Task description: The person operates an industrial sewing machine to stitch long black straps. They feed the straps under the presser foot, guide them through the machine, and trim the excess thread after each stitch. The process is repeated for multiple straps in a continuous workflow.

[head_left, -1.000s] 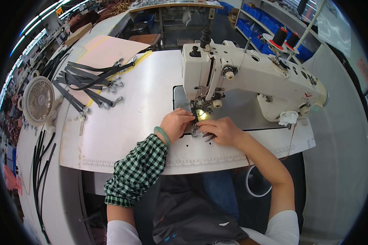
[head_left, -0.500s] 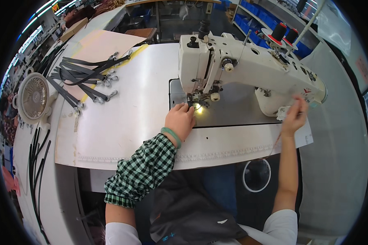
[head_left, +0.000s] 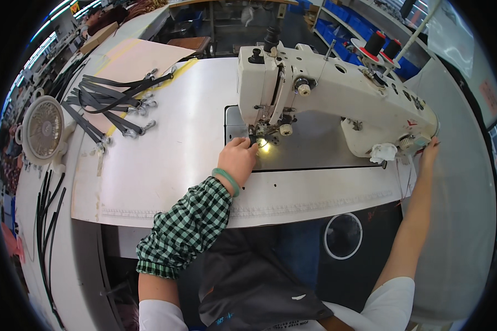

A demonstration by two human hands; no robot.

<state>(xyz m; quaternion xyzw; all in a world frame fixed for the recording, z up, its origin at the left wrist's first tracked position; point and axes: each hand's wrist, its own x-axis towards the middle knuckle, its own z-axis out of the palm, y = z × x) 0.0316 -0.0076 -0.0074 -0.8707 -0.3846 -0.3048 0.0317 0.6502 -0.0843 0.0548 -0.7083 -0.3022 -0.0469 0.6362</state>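
A white sewing machine stands on the table, its lamp lit at the needle. My left hand rests on the plate left of the needle, fingers bent and pressed together. A small black piece shows at its fingertips by the presser foot; whether it is a strap end or a machine part is unclear. My right hand is at the machine's right end, beside the handwheel side, fingers curled and partly hidden. Something thin, dark and reddish is at its fingertips. Loose thread hangs below, by the table's right edge.
Several black straps with metal clasps lie at the far left of the table. Left of them stands a small white fan. Long black strips lie on the side table. Two dark thread cones stand behind the machine.
My right hand has moved right and slightly down, from in front of the machine's pillar to its right end. My left hand stays by the needle. The whole view has shifted slightly.
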